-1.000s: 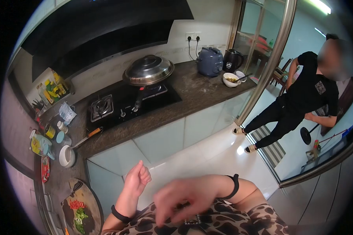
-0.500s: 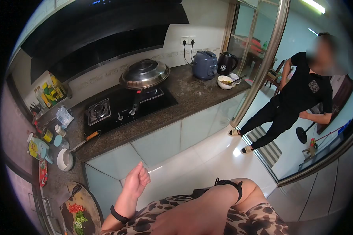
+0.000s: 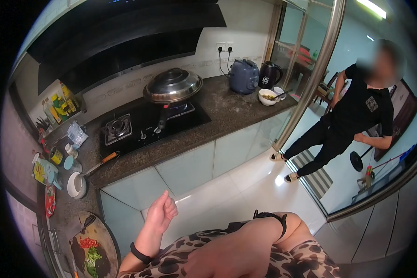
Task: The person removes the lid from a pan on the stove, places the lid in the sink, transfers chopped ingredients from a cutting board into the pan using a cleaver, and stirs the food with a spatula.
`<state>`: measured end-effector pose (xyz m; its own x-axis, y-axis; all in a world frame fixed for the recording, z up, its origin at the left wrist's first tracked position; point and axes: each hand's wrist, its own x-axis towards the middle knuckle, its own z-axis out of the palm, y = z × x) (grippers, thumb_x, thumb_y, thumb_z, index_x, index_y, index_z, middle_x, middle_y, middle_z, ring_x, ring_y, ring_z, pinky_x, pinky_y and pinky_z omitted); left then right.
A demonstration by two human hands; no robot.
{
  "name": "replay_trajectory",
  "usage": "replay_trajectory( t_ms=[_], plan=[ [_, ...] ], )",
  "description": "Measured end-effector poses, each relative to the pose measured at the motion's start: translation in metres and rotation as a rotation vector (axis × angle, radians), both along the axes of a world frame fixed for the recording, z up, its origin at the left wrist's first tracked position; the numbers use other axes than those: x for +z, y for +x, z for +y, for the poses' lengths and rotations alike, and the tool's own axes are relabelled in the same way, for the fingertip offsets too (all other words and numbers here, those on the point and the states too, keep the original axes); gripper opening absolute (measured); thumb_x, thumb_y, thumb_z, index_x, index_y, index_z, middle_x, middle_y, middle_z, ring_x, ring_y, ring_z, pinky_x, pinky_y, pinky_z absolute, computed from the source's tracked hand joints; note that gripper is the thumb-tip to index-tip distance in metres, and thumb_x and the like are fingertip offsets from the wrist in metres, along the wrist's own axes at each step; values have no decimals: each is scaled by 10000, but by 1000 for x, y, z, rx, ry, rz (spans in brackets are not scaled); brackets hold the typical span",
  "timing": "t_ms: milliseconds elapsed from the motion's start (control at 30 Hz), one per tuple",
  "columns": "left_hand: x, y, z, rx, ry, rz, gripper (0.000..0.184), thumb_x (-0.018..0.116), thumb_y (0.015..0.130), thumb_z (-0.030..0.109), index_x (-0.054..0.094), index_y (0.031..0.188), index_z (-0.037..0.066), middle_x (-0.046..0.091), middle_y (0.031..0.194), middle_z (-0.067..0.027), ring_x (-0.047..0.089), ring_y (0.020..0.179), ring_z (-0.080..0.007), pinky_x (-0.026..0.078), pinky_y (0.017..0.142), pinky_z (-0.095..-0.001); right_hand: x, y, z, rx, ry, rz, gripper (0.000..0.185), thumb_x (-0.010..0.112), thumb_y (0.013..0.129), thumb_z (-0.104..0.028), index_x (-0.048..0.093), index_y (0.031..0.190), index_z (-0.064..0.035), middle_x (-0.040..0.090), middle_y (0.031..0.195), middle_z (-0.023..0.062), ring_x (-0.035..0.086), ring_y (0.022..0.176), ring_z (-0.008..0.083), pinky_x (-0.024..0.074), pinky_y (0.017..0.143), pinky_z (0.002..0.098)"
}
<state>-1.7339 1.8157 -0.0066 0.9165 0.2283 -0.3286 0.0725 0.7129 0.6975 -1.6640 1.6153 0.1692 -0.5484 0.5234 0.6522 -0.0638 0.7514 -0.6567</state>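
My left hand [image 3: 162, 212] is raised in front of the lower cabinets, its fingers curled closed with nothing visible in them. My right hand [image 3: 227, 255] lies against the spotted clothing [image 3: 183, 248] at the bottom of the view; its fingertips are hidden. Each wrist wears a black band. Left of my left hand, a round cutting board [image 3: 107, 243] bears chopped red pieces [image 3: 89, 242] and green pieces [image 3: 93, 260]. Beyond my hands, a lidded pan [image 3: 173, 85] sits on the black stove [image 3: 146, 129].
A white bowl [image 3: 77, 186], jars and bottles stand along the left counter. At the far right end of the counter are a blue appliance [image 3: 244, 76], a black kettle [image 3: 269, 75] and a food bowl [image 3: 267, 97]. A person [image 3: 356, 106] stands by the glass doorway.
My right hand has come down from its raised, blurred position onto the spotted clothing. My left hand keeps its curled pose. The camera view has shifted slightly.
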Motion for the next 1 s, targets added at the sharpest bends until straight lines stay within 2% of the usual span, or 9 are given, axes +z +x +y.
replay_trajectory(
  t_ms=[33, 67, 167, 200, 233, 367, 667, 933, 1000],
  plan=[
    [-1, 0, 0, 1, -4, 2, 437, 419, 979, 302, 322, 593, 122, 296, 543, 5, 306, 512, -135, 285, 501, -267, -2, 3, -2, -28, -8, -125, 80, 563, 804, -85, 524, 782, -18, 478, 811, 113, 494, 765, 272, 387, 665, 357],
    [-1, 1, -1, 1, -4, 4, 437, 419, 979, 302, 322, 593, 122, 296, 543, 5, 306, 512, -135, 285, 501, -267, -3, 3, -4, -29, -8, -123, 80, 563, 804, -85, 524, 782, -18, 478, 811, 113, 494, 765, 272, 387, 665, 357],
    [-2, 2, -1, 0, 15, -23, 435, 422, 978, 304, 324, 595, 123, 296, 542, 8, 306, 513, -133, 283, 499, -266, -1, 1, -2, -53, 21, -38, 121, 556, 805, -91, 477, 730, -39, 417, 750, 97, 438, 691, 288, 362, 625, 363],
    [-5, 3, -1, -11, 32, -2, 438, 407, 980, 322, 316, 597, 129, 290, 535, 11, 295, 512, -130, 282, 501, -264, 3, -1, 0, 3, 6, 43, 51, 508, 800, -54, 549, 789, -25, 425, 729, 105, 441, 660, 294, 368, 599, 372],
    [-6, 4, -1, -24, 48, 19, 442, 392, 982, 340, 307, 599, 135, 284, 528, 14, 285, 511, -128, 281, 503, -263, 6, -1, 2, 56, -10, 123, 170, 461, 794, -17, 622, 849, -11, 432, 708, 112, 444, 629, 299, 374, 573, 381],
    [-5, 7, -2, -37, 46, 18, 444, 387, 984, 335, 303, 596, 134, 285, 528, 13, 285, 511, -128, 281, 504, -262, 8, 2, -2, 62, -15, 109, 142, 464, 791, -6, 604, 812, -15, 446, 712, 120, 458, 635, 309, 379, 571, 384],
    [-3, 8, -6, -48, 33, 4, 448, 375, 987, 331, 307, 593, 132, 279, 529, 17, 279, 512, -130, 274, 502, -263, 3, -4, -8, 76, 39, 186, 200, 470, 818, -34, 627, 935, 12, 445, 719, 122, 457, 623, 308, 380, 565, 383],
    [-5, 9, -11, -3, 53, 11, 447, 378, 987, 334, 312, 595, 130, 284, 523, 13, 275, 505, -132, 279, 499, -272, -2, 8, -12, 130, 54, 140, 158, 453, 846, -62, 587, 872, 17, 427, 715, 131, 445, 630, 312, 362, 561, 392],
    [-2, 11, -13, 9, 35, -2, 442, 394, 982, 322, 311, 593, 131, 283, 531, 11, 280, 507, -133, 275, 504, -273, -4, 11, -11, 142, 68, 155, 187, 450, 852, -73, 598, 921, 16, 421, 710, 130, 446, 632, 310, 364, 568, 391]
  ],
)
